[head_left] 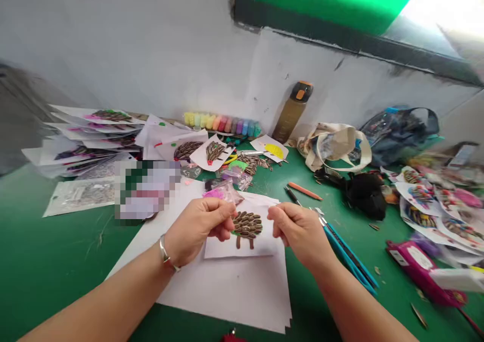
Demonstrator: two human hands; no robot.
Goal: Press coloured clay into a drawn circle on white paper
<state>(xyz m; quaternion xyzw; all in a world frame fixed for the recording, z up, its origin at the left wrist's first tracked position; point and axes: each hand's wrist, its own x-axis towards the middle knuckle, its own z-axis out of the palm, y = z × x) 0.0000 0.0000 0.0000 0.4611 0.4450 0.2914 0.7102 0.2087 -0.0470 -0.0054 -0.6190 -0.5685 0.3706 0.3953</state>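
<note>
My left hand (200, 229) and right hand (300, 233) hang over a white card (223, 249), each with thumb and fingertips pinched together; I can't quite tell whether anything thin sits between them. The card, bearing a patch of dark seeds (248, 223), lies on white paper (227, 291) on the green table (56, 261). An orange pencil (304, 191) lies beyond my right hand.

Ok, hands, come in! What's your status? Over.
Left grip, right grip: pinched closed, contents unclear. Seed picture on white paper between them. Left grip blocking its left side.
</note>
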